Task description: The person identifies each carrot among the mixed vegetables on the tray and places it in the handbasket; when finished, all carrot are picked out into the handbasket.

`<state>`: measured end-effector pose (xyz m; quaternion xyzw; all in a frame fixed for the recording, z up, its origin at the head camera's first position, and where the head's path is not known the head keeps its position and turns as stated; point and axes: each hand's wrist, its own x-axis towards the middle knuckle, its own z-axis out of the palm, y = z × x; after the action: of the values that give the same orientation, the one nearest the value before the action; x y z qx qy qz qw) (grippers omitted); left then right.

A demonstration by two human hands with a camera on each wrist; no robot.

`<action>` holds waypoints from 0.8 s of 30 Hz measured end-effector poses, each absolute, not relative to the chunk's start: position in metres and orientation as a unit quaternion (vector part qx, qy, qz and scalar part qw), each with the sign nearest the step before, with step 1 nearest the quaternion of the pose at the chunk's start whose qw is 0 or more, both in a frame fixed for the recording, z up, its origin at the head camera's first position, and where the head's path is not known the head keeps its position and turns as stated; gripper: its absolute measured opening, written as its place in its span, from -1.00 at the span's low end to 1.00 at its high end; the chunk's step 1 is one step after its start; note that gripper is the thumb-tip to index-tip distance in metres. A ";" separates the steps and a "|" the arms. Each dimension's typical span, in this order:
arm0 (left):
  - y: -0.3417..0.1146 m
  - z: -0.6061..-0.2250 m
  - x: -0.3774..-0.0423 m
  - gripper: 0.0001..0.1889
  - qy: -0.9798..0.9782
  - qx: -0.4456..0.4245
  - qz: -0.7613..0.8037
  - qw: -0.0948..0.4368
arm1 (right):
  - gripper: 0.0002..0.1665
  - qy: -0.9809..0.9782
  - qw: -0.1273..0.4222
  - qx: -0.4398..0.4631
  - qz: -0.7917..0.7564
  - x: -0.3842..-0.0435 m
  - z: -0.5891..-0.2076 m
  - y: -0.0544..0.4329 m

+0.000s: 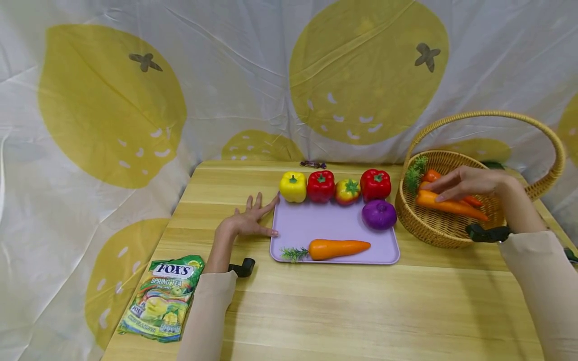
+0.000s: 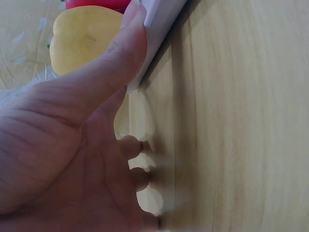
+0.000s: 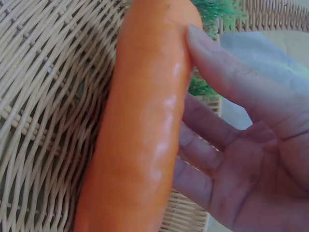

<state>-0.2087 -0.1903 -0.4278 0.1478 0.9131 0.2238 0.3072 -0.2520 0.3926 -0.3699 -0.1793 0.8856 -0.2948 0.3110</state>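
Observation:
My right hand [image 1: 465, 184] reaches into the wicker basket [image 1: 417, 220] and holds an orange carrot [image 1: 444, 205]. In the right wrist view, the thumb lies along one side of that carrot [image 3: 142, 116] and the other fingers are partly hidden behind it. At least one more carrot [image 1: 471, 200] lies in the basket beneath the hand. My left hand [image 1: 246, 220] has its fingers spread on the table, its thumb and forefinger touching the left edge of the lavender tray [image 1: 307, 225]. Another carrot [image 1: 338, 248] with green leaves lies along the tray's front.
Along the tray's back edge sit a yellow bell pepper [image 1: 292, 187], two red bell peppers [image 1: 320, 186] and a small red-yellow fruit [image 1: 347, 191]. A purple onion [image 1: 379, 214] is at its right. The candy bag [image 1: 164, 298] lies front left, a wrapped candy [image 1: 313, 164] behind. The basket handle [image 1: 492, 114] arches high.

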 end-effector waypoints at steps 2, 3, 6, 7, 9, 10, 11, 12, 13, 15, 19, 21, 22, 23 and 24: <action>-0.190 -0.428 -0.209 0.11 0.913 0.148 0.224 0.306 | -0.45 0.882 0.317 -0.178 -0.298 -0.252 -0.371 0.391; -0.190 -0.428 -0.208 0.11 0.913 0.148 0.224 0.306 | -0.44 0.880 0.322 -0.174 -0.302 -0.252 -0.371 0.390; -0.190 -0.428 -0.208 0.11 0.914 0.146 0.223 0.306 | -0.42 0.874 0.336 -0.160 -0.312 -0.253 -0.372 0.388; -0.190 -0.427 -0.208 0.11 0.914 0.146 0.223 0.306 | -0.41 0.874 0.339 -0.153 -0.314 -0.254 -0.373 0.387; -0.190 -0.427 -0.208 0.11 0.914 0.146 0.222 0.306 | -0.40 0.873 0.344 -0.145 -0.314 -0.255 -0.375 0.385; -0.190 -0.427 -0.208 0.11 0.914 0.146 0.221 0.307 | -0.40 0.873 0.346 -0.142 -0.313 -0.255 -0.376 0.385; -0.190 -0.427 -0.208 0.11 0.914 0.146 0.221 0.306 | -0.40 0.872 0.349 -0.139 -0.313 -0.256 -0.377 0.384; -0.190 -0.427 -0.208 0.11 0.914 0.147 0.221 0.305 | -0.40 0.873 0.350 -0.137 -0.311 -0.256 -0.377 0.384; -0.190 -0.427 -0.208 0.11 0.914 0.148 0.221 0.305 | -0.40 0.873 0.352 -0.135 -0.310 -0.257 -0.378 0.383; -0.189 -0.427 -0.208 0.11 0.914 0.148 0.222 0.305 | -0.40 0.872 0.355 -0.130 -0.311 -0.257 -0.379 0.383; -0.189 -0.426 -0.207 0.10 0.914 0.148 0.222 0.306 | -0.39 0.860 0.369 -0.123 -0.329 -0.258 -0.381 0.383; -0.189 -0.426 -0.207 0.10 0.914 0.146 0.223 0.307 | -0.39 0.854 0.376 -0.120 -0.340 -0.259 -0.383 0.383; -0.189 -0.426 -0.207 0.10 0.914 0.146 0.223 0.306 | -0.39 0.851 0.379 -0.119 -0.344 -0.259 -0.384 0.384; -0.189 -0.426 -0.207 0.10 0.914 0.146 0.224 0.306 | -0.39 0.850 0.379 -0.119 -0.346 -0.259 -0.384 0.384; -0.189 -0.426 -0.207 0.10 0.914 0.146 0.224 0.306 | -0.39 0.850 0.379 -0.119 -0.347 -0.260 -0.385 0.384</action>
<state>-0.2067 -0.1892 -0.4255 0.1456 0.9138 0.2240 0.3060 -0.2595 0.3841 -0.3847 -0.1195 0.8497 -0.3467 0.3788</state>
